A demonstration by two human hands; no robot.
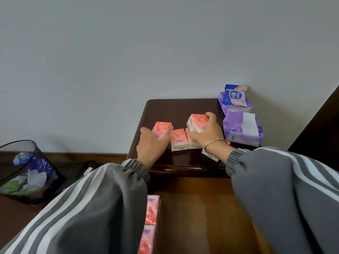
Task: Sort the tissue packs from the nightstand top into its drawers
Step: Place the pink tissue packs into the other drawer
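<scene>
On the nightstand (183, 110) top, the left hand (150, 146) curls its fingers round 1 pink tissue pack (162, 128). The right hand (209, 132) grasps a second pink pack (197, 122), just beside the loose pack (178, 139) lying between them.

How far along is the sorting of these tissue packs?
Early on. Two pink packs lie in the open drawer. On the nightstand top the left hand grips a pink pack, the right hand another. Left: more pink packs beside them, two purple packs and a blue pack.
</scene>
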